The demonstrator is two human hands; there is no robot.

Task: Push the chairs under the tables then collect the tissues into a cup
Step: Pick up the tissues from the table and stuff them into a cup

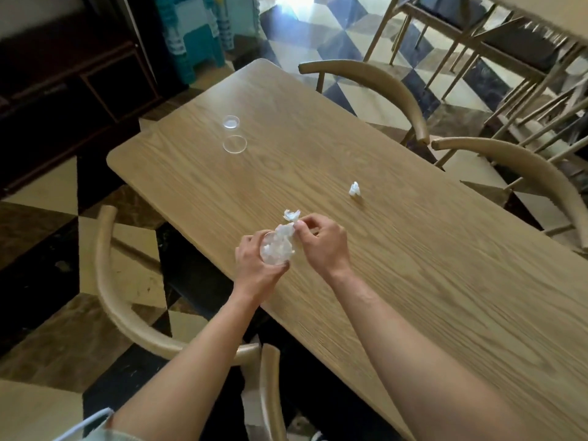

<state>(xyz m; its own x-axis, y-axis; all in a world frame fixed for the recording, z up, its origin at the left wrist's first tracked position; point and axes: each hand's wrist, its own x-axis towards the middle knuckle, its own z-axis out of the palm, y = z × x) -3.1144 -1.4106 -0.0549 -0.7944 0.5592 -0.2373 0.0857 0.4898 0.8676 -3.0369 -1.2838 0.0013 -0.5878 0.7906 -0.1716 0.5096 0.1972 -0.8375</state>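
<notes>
1. Left hand wrapped round a clear cup, already stuffed with tissues.
2. Right hand pinching a tissue at the cup's rim; possibly a second scrap above, blurred.
3. Another tissue wad on the worktop, well apart to the right.

Both forearms are bare to past the elbow, and only the left arm shows clothing: a pale grey-green sleeve pushed up, its whitish edge rumpled at the frame's bottom.
</notes>
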